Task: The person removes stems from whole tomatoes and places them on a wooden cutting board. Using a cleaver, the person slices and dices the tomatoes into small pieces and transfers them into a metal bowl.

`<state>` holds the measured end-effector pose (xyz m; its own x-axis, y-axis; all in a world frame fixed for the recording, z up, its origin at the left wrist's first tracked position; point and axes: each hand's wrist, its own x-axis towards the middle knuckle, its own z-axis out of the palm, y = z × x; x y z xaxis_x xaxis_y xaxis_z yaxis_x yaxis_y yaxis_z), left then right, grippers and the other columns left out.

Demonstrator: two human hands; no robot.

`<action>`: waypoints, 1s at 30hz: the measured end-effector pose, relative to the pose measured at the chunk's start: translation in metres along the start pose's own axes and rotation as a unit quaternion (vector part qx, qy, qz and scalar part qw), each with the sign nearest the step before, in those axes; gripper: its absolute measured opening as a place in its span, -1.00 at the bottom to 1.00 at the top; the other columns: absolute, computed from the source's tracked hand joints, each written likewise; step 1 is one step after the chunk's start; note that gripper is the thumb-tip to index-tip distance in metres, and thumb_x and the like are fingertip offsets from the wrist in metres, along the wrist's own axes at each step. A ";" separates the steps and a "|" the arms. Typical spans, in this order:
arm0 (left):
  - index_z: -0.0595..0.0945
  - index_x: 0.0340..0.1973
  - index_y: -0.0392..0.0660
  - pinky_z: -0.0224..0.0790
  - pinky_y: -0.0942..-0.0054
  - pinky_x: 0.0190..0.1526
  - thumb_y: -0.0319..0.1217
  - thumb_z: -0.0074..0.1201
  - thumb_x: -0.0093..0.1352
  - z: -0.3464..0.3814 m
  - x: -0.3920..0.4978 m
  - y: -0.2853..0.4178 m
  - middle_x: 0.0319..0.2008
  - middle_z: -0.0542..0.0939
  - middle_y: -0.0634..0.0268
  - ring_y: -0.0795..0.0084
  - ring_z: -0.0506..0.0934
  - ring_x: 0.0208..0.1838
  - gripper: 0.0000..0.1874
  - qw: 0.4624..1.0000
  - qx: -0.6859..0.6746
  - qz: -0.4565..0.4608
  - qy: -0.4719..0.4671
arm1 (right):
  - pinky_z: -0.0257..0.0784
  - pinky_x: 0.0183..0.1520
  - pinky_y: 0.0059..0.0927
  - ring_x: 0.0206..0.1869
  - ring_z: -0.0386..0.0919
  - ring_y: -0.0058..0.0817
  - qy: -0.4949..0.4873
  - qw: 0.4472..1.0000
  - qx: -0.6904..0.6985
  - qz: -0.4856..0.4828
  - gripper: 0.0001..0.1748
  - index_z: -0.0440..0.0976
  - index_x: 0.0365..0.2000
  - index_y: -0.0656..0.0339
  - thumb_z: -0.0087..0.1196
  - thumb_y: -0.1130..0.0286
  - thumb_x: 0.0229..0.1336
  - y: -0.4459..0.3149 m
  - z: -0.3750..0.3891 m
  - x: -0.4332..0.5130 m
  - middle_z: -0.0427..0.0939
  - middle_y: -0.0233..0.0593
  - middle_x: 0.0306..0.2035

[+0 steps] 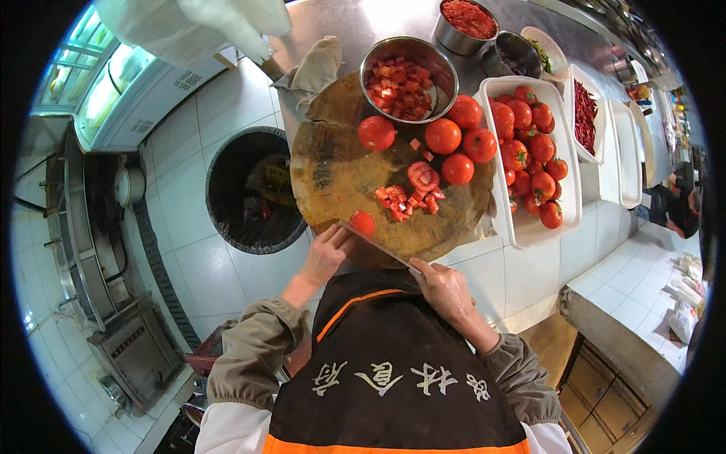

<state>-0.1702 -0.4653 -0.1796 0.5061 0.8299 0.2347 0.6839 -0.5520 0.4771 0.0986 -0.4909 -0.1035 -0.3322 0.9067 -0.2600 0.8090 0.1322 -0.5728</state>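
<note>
My right hand (445, 286) grips the handle of a kitchen knife (377, 244), its blade reaching across the near edge of a round wooden chopping block (329, 170). A piece of tomato (363, 223) lies against the far side of the blade. My left hand (333, 249) is at the blade's far end with bent fingers; whether it holds anything is hidden. Diced tomato (400, 203) and a cut tomato (423, 176) lie farther in on the block. Several whole tomatoes (442, 136) sit by a steel bowl (409, 79) of diced tomato at the back.
A white plastic tub (541, 239) of tomatoes stands right of the block, with a container of dried red chillies (585, 119) beyond. Steel pots (466, 28) stand at the back. A cloth (319, 65) lies at the block's back left. A black bin (249, 244) stands on the floor at left.
</note>
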 end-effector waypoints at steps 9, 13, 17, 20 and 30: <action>0.53 -0.15 -0.25 0.45 0.28 -0.08 -0.50 0.09 0.17 0.009 0.037 0.001 -0.07 0.53 0.16 0.14 0.52 -0.06 -0.69 0.999 -0.009 -0.038 -0.014 | 0.45 -0.40 -0.08 -0.44 0.56 0.03 0.041 0.993 0.012 0.111 -0.72 0.54 -0.09 0.13 0.07 0.28 0.23 0.007 -0.039 -0.008 0.57 0.04 -0.48; 0.54 -0.16 -0.21 0.44 0.22 -0.16 -0.53 0.22 0.20 0.033 0.039 0.023 -0.18 0.52 0.13 0.07 0.53 -0.13 -0.71 0.990 -0.051 -0.097 0.086 | 0.43 -0.46 -0.09 -0.48 0.56 -0.01 0.012 0.994 -0.044 0.101 -0.74 0.55 -0.12 0.10 0.05 0.25 0.24 0.004 -0.042 -0.008 0.56 -0.03 -0.54; 0.53 -0.18 -0.18 0.41 0.20 -0.20 -0.51 0.22 0.22 0.036 0.038 0.032 -0.22 0.50 0.13 0.05 0.50 -0.19 -0.73 0.987 -0.075 -0.116 0.084 | 0.40 -0.50 -0.10 -0.53 0.55 -0.06 0.016 0.995 -0.057 0.081 -0.76 0.55 -0.13 0.06 0.05 0.24 0.24 0.000 -0.043 -0.014 0.55 -0.06 -0.58; 0.53 -0.18 -0.16 0.40 0.21 -0.20 -0.50 0.22 0.22 0.030 0.040 0.032 -0.21 0.50 0.15 0.05 0.49 -0.17 -0.73 0.988 -0.072 -0.106 0.090 | 0.39 -0.52 -0.10 -0.56 0.54 -0.07 0.015 0.995 -0.068 0.075 -0.76 0.54 -0.13 0.06 0.05 0.25 0.24 -0.004 -0.045 -0.018 0.54 -0.08 -0.60; 0.55 -0.23 -0.19 0.43 0.28 -0.11 -0.51 0.12 0.22 0.037 0.039 0.034 -0.15 0.51 0.15 0.11 0.50 -0.08 -0.80 0.991 -0.067 -0.100 0.066 | 0.39 -0.54 -0.08 -0.58 0.53 -0.04 -0.010 0.991 -0.092 0.100 -0.77 0.53 -0.12 0.04 0.03 0.29 0.23 -0.006 -0.049 -0.028 0.53 -0.07 -0.59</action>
<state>-0.1079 -0.4549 -0.1855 0.2886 0.9295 0.2296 0.6826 -0.3679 0.6315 0.1265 -0.4979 -0.0546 -0.1643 0.9146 -0.3695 0.9337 0.0234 -0.3572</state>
